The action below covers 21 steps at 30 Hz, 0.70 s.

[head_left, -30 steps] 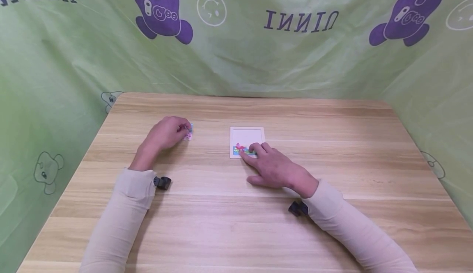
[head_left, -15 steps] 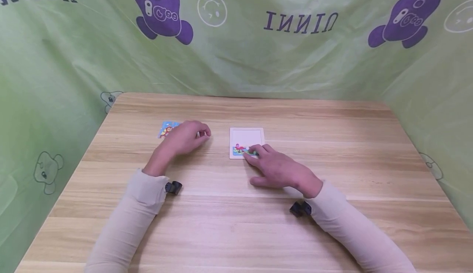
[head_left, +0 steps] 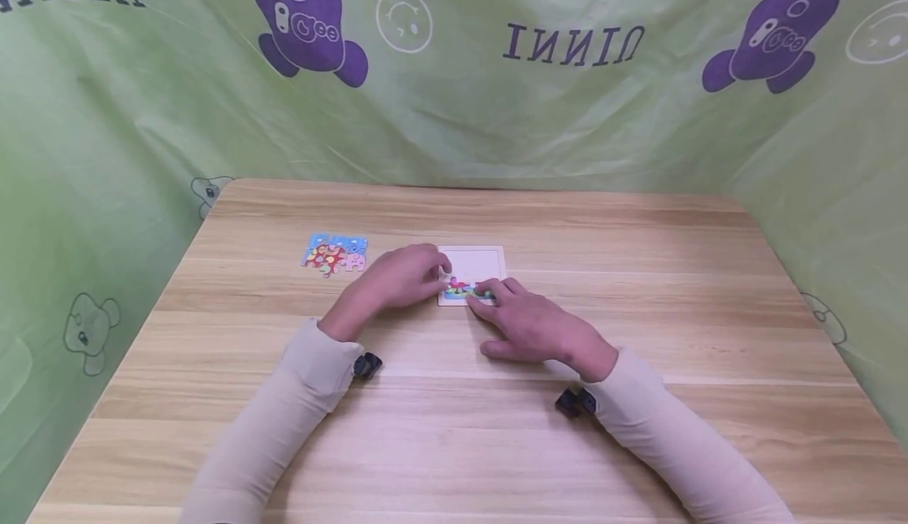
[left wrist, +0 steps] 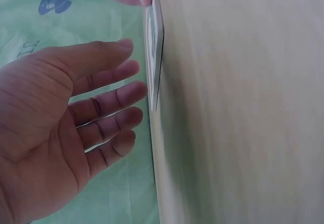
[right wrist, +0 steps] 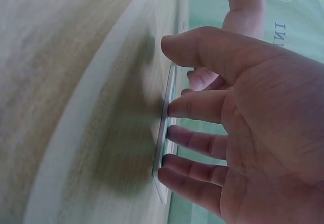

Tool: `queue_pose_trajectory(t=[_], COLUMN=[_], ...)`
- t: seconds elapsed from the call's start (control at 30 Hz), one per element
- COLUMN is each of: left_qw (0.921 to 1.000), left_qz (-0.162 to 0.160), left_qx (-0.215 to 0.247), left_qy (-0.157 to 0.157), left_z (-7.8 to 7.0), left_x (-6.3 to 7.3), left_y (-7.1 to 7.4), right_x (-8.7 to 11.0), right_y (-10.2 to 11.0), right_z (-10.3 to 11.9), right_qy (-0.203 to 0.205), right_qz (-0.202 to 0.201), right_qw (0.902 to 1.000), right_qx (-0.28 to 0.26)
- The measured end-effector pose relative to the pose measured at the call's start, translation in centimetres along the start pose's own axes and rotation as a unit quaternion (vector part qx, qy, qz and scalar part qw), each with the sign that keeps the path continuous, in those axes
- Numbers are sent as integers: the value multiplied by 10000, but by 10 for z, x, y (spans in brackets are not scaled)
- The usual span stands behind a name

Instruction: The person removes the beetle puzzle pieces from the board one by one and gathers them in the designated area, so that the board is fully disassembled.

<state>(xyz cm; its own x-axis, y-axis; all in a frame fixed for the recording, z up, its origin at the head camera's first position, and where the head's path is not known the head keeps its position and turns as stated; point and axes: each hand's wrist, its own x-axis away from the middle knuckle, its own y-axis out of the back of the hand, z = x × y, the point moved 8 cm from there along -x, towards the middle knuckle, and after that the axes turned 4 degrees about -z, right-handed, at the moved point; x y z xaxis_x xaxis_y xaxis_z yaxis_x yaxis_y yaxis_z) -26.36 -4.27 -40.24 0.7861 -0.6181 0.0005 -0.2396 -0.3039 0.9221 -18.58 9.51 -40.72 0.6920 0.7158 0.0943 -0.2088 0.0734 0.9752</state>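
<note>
A small white-framed jigsaw tray (head_left: 471, 260) lies on the table in the head view. Along its near side runs a strip of colourful puzzle pieces (head_left: 457, 291) with a pink-red figure; the rest of its bed shows white. My right hand (head_left: 532, 321) rests its fingertips on the strip and the near right of the tray, fingers extended, as the right wrist view also shows. At the tray's left edge is my left hand (head_left: 403, 276), fingers loosely bent. In the left wrist view its thumb (left wrist: 106, 57) and fingers stand apart, with nothing visible between them.
A patch of jigsaw pieces (head_left: 333, 254), blue, red and pink, lies left of the tray on the wooden table (head_left: 454, 445). Green printed fabric (head_left: 454, 130) hangs behind and beside the table. Each cuff carries a small black camera (head_left: 367, 366).
My left hand has moved right, from the loose jigsaw pieces to the tray's left edge, uncovering those pieces. My right hand stays on the tray, barely shifted.
</note>
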Motion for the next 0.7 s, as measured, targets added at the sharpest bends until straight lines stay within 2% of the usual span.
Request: queue_pose_trajectory(t=[0.47,0.7], left_qw=[9993,9993], left_qz=[373,335], left_qx=[-41,-187], left_qy=[87,-22], left_z=[-9,-12], left_x=[-3,-5], left_y=[-13,-13], right_x=[0,0], right_y=[1,2], right_z=[1,1], right_qy=[31,117], right_qz=[5,-139], right_qw=[10000,9998], right_qx=[82,88])
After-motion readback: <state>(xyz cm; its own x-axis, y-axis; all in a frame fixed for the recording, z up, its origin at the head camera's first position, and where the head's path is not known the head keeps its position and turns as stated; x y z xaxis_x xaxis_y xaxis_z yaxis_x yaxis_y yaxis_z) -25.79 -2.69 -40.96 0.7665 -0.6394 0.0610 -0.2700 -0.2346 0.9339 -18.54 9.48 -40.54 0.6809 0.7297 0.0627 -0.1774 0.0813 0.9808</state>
